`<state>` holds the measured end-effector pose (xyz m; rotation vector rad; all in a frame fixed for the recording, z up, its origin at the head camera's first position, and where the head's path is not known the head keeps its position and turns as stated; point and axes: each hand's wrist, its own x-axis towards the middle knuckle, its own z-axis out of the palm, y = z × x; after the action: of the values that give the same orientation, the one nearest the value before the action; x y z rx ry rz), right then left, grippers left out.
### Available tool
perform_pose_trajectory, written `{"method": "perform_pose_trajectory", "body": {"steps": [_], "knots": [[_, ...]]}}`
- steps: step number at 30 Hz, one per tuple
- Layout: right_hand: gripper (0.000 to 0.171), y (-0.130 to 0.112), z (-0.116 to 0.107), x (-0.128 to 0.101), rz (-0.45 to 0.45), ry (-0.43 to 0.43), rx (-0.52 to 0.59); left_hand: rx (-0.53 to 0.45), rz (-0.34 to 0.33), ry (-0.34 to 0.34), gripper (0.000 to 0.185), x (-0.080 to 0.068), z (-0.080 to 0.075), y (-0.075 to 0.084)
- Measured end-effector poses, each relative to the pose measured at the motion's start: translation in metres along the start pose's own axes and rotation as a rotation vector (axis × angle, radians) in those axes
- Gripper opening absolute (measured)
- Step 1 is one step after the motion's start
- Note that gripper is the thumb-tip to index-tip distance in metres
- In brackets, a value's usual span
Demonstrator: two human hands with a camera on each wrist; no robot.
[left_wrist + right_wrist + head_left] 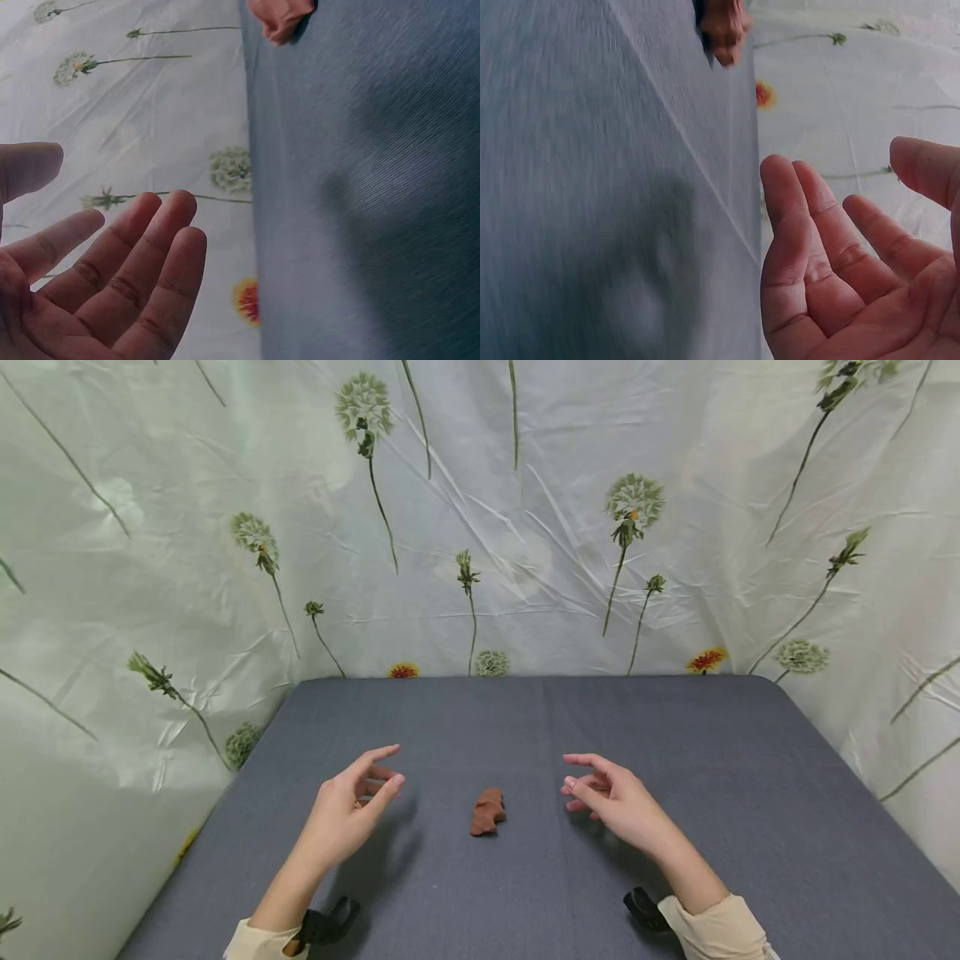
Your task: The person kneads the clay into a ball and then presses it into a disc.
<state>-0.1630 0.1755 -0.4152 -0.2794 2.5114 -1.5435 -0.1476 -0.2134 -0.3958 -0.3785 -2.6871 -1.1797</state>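
in the left wrist view the left hand [97,285] is cut off by the bottom and left edges: only the palm and fingers show, and the thumb runs out of the picture at the left. the brown lump [280,16] ahead of those fingers is sliced by the top edge, so its shape cannot be told. in the right wrist view the right hand [855,277] is cropped at the bottom and right, and the same lump beyond its fingertips is blurred and cut by the top edge. the grey cloth [592,187] beside that hand is smeared. in the head view the black wrist straps [324,925] are partly hidden behind the forearms.
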Motion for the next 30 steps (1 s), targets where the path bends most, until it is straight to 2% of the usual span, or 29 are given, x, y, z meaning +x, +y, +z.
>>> {"method": "perform_pose_trajectory", "body": {"steps": [11, 20, 30], "knots": [[0.052, 0.001, 0.036, 0.011, 0.020, -0.102, 0.117, -0.172, -0.088, -0.059, 0.045, -0.007, 0.015, -0.013], [0.048, 0.004, 0.055, 0.015, 0.009, -0.131, 0.148, -0.222, -0.061, -0.062, 0.042, -0.010, 0.021, -0.018], [0.042, 0.000, 0.068, 0.023, 0.011, -0.110, 0.134, -0.262, -0.063, -0.071, 0.041, -0.010, 0.023, -0.022]]}}
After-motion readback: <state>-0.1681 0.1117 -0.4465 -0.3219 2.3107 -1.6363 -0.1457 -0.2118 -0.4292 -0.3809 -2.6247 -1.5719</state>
